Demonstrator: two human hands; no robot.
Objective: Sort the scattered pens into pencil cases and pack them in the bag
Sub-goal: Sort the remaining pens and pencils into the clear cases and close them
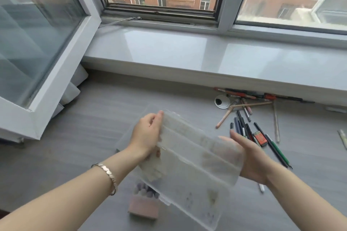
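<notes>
Both hands hold a translucent plastic pencil case [189,150] above the grey desk. My left hand [148,135] grips its left end, thumb on top and fingers curled behind. At the case's right end my right hand [249,159] holds on, partly seen through the plastic. A second clear case part [202,208] lies underneath on the desk. Several scattered pens and pencils [249,118] lie to the right, near the sill. A small pinkish box of pens [144,204] stands below the case. No bag is in view.
A grey window sill [187,56] runs along the back of the desk [75,146]. An open window sash [43,47] juts in over the desk's left side. A round cable grommet [221,101] sits beside the pens. An orange-labelled eraser [260,138] lies among them.
</notes>
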